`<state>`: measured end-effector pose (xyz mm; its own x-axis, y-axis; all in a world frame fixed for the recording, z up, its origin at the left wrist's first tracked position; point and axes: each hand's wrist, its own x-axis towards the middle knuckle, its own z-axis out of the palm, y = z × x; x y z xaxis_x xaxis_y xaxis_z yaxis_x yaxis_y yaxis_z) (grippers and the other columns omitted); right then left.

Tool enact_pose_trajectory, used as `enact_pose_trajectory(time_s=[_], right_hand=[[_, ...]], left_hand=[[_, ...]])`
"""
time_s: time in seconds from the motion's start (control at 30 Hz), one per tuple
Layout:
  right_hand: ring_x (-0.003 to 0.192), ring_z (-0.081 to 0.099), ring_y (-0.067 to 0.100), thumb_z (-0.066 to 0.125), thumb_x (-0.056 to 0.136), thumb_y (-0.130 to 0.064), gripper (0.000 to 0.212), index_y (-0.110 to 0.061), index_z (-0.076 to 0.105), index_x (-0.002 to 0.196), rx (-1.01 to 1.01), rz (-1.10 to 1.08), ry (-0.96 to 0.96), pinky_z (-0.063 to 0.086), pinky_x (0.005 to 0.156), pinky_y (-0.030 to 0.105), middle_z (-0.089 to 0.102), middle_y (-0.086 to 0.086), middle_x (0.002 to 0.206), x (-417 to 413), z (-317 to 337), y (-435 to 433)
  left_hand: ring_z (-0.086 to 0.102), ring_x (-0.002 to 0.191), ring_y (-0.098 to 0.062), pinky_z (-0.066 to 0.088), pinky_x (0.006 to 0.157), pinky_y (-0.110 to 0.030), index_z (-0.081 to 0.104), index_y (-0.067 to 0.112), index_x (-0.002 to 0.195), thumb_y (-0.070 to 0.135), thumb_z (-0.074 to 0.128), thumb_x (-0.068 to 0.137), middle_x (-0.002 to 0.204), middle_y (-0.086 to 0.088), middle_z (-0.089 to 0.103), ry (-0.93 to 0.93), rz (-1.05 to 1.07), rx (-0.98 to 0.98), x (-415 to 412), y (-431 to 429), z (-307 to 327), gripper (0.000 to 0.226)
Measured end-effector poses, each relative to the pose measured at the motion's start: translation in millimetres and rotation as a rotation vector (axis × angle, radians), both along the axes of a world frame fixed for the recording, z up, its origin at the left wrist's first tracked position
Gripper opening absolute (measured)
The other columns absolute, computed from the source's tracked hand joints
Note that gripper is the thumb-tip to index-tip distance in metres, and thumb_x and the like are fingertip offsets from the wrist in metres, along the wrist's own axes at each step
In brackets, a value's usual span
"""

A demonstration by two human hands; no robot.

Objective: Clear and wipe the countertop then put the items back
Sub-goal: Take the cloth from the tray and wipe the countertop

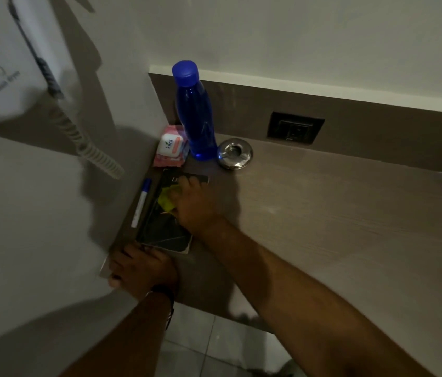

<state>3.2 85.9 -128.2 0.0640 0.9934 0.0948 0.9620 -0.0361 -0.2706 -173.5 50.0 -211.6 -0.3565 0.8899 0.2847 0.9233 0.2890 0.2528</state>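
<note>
Dim light falls on a wood-grain countertop (323, 213) set in a wall corner; nearest, the left hand (135, 268) curls over the counter's front corner, seemingly bracing; the right hand (192, 205) presses a yellow cloth (166, 200) closed in its fingers onto a dark booklet (160, 229); a pen (141, 202) lies beside; beyond, wipes pack (171, 148), blue bottle (194, 112) and metal ashtray (234, 153) crowd the corner, blocking wiping there.

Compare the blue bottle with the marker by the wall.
The blue bottle stands upright; the marker lies flat along the wall edge. The bottle is much the larger. The bottle is blue all over; the marker is white with a blue cap. Both sit on the countertop, touched by neither of the hands.
</note>
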Motion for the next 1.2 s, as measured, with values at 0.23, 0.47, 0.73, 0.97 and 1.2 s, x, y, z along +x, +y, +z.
enact_pose_trajectory(time_s=[0.23, 0.47, 0.73, 0.97, 1.2], right_hand=[[0.117, 0.055, 0.034, 0.072, 0.088, -0.041, 0.047, -0.024, 0.070, 0.132, 0.007, 0.146, 0.102, 0.051, 0.092, 0.045, 0.058, 0.014, 0.135, -39.0, -13.6, -31.7], [0.111, 0.057, 0.033, 0.063, 0.099, -0.040, 0.046, -0.017, 0.067, 0.139, -0.020, 0.349, 0.260, 0.047, 0.094, 0.039, 0.056, 0.017, 0.124, -49.3, -1.5, -39.7], [0.131, 0.053, 0.027, 0.058, 0.099, -0.044, 0.040, -0.028, 0.066, 0.134, 0.103, -0.041, 0.038, 0.043, 0.113, 0.045, 0.057, 0.006, 0.139, 33.7, 14.4, 11.7], [0.126, 0.049, 0.027, 0.061, 0.096, -0.045, 0.049, -0.030, 0.057, 0.143, 0.022, -0.085, 0.152, 0.046, 0.104, 0.040, 0.051, 0.007, 0.137, 10.8, -7.0, -21.3], [0.120, 0.050, 0.030, 0.065, 0.094, -0.041, 0.051, -0.024, 0.063, 0.142, -0.084, 0.172, 0.357, 0.040, 0.099, 0.032, 0.051, 0.012, 0.132, -38.3, -5.6, -71.1]], left_hand=[[0.052, 0.102, -0.035, 0.042, 0.089, -0.045, 0.045, 0.012, 0.101, 0.033, 0.029, 0.095, 0.108, -0.017, 0.049, -0.243, -0.008, 0.053, 8.7, -5.0, 12.4, 0.027], [0.064, 0.080, -0.024, 0.053, 0.074, -0.029, 0.052, 0.021, 0.085, 0.034, 0.062, 0.094, 0.086, -0.004, 0.059, -0.204, 0.049, 0.030, 3.3, 7.7, 22.4, 0.018], [0.048, 0.102, -0.035, 0.037, 0.088, -0.047, 0.048, 0.012, 0.102, 0.041, 0.009, 0.100, 0.108, -0.016, 0.044, -0.188, -0.012, -0.052, 8.5, -6.1, 28.9, 0.049], [0.049, 0.108, -0.037, 0.039, 0.091, -0.048, 0.051, 0.012, 0.105, 0.034, 0.010, 0.104, 0.111, -0.017, 0.046, -0.302, 0.001, -0.240, 17.7, -1.8, 35.7, 0.046], [0.054, 0.107, -0.039, 0.041, 0.092, -0.049, 0.051, 0.008, 0.112, 0.039, 0.035, 0.096, 0.113, -0.024, 0.052, -0.063, -0.060, -0.330, 12.2, -12.1, 40.2, 0.038]])
